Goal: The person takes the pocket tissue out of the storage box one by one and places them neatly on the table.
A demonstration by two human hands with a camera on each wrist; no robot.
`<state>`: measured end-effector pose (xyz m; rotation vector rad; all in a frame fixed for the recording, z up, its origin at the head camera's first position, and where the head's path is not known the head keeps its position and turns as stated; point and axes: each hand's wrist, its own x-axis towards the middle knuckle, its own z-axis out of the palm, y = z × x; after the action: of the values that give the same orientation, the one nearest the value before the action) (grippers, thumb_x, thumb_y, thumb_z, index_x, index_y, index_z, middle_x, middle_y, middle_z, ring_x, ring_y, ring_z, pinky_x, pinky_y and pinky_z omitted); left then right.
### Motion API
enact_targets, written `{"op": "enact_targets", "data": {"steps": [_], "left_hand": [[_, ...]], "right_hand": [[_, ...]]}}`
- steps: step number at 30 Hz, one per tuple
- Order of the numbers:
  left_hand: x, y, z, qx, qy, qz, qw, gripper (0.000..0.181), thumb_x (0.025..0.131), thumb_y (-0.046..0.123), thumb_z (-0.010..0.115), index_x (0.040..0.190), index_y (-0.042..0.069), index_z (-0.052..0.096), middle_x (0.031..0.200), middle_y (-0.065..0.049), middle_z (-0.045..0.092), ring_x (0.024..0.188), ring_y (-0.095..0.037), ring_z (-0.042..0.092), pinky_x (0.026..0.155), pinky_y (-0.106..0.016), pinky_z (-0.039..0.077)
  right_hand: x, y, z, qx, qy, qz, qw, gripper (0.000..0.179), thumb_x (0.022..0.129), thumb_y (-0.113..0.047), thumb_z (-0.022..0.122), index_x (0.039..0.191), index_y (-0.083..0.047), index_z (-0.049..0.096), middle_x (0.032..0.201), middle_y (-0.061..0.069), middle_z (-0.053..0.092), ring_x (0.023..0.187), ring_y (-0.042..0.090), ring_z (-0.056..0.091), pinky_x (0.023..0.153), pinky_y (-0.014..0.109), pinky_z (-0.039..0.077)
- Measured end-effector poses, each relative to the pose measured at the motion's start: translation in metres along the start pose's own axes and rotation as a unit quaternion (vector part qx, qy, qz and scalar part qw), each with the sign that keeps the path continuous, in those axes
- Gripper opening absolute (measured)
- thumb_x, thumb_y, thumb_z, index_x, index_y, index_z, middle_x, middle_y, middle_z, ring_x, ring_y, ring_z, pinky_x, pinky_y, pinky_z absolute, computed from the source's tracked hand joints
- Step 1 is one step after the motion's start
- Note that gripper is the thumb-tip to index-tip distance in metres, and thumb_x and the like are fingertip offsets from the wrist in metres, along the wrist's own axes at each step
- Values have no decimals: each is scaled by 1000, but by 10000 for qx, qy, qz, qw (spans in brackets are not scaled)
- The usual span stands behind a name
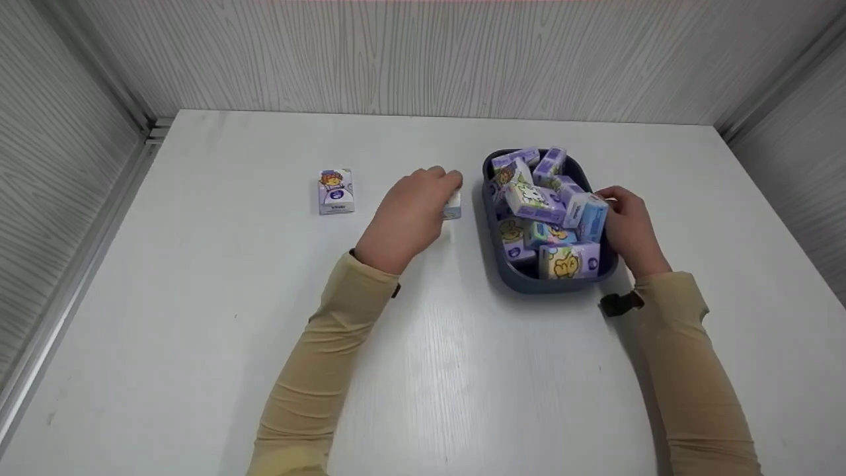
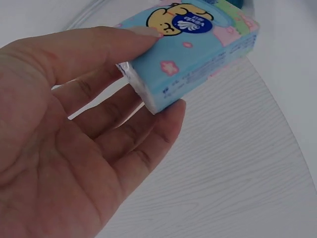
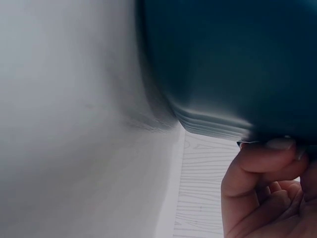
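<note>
My left hand [image 1: 410,218] pinches a light blue tissue pack [image 2: 173,59], thumb on its printed face and fingertips along its lower side. In the head view most of that pack is hidden behind the hand, left of a dark blue plastic basket [image 1: 529,285]. At the basket's right side, my right hand [image 1: 631,231] grips the rim with curled fingers. The basket's smooth outer wall [image 3: 223,64] fills much of the right wrist view. Purple and blue tissue packs [image 1: 537,203] lie heaped in the basket, several poking above its rim.
A single purple tissue pack [image 1: 336,192] lies on the white table [image 1: 198,277], left of my left hand. A wood-grain panel [image 1: 423,59] rises behind the table, with more panels at both sides.
</note>
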<state>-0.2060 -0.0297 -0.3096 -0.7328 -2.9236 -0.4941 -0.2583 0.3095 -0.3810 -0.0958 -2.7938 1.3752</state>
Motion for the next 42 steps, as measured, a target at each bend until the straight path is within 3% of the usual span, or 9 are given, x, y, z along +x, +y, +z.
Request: {"op": "enact_targets", "data": {"steps": [5, 11, 14, 22, 36, 42], "left_hand": [[4, -13, 7, 684, -194, -566, 9959, 42, 81, -13, 63, 120, 4, 57, 108, -14, 61, 97, -32, 59, 80, -41, 48], [5, -23, 18, 772, -394, -941, 9918, 29, 88, -2, 63, 116, 4, 61, 104, -15, 64, 91, -32, 60, 78, -42, 49], [5, -24, 22, 770, -505, -1067, 9900, 31, 88, -2, 63, 118, 6, 61, 103, -14, 65, 92, -32, 61, 79, -43, 49], [0, -20, 30, 756, -734, -1368, 9850, 36, 93, -1, 56, 128, 8, 57, 112, -17, 61, 102, -33, 55, 85, -45, 47], [-1, -20, 37, 614, -961, -1624, 9801, 23, 91, -2, 57, 113, 1, 60, 109, -17, 55, 100, -30, 52, 76, -40, 52], [0, -15, 36, 547, -1098, -1658, 9785, 26, 86, -1, 65, 111, 0, 63, 107, -19, 56, 101, -30, 54, 79, -40, 52]], "right_hand": [[0, 0, 0, -36, -12, 64, 10000, 29, 100, -22, 43, 119, -2, 54, 100, 10, 60, 79, 12, 56, 66, 23, 45], [1, 1, 0, -38, -22, 83, 10000, 29, 100, -21, 43, 119, -3, 54, 99, 10, 61, 79, 13, 56, 66, 23, 46], [2, 1, 0, -78, -28, 96, 9999, 29, 100, -22, 42, 119, -3, 54, 99, 10, 60, 79, 13, 56, 66, 24, 46], [1, 0, -1, -103, -33, 128, 9999, 29, 100, -21, 42, 119, -3, 54, 99, 10, 59, 79, 14, 54, 66, 24, 45], [-2, -1, 1, -92, 75, -9, 9999, 28, 101, -22, 44, 117, -2, 55, 94, 8, 60, 75, 10, 55, 62, 22, 45], [-1, 0, 0, -97, 77, -28, 9999, 27, 100, -19, 44, 116, -1, 55, 91, 6, 60, 72, 10, 54, 61, 23, 45]]}}
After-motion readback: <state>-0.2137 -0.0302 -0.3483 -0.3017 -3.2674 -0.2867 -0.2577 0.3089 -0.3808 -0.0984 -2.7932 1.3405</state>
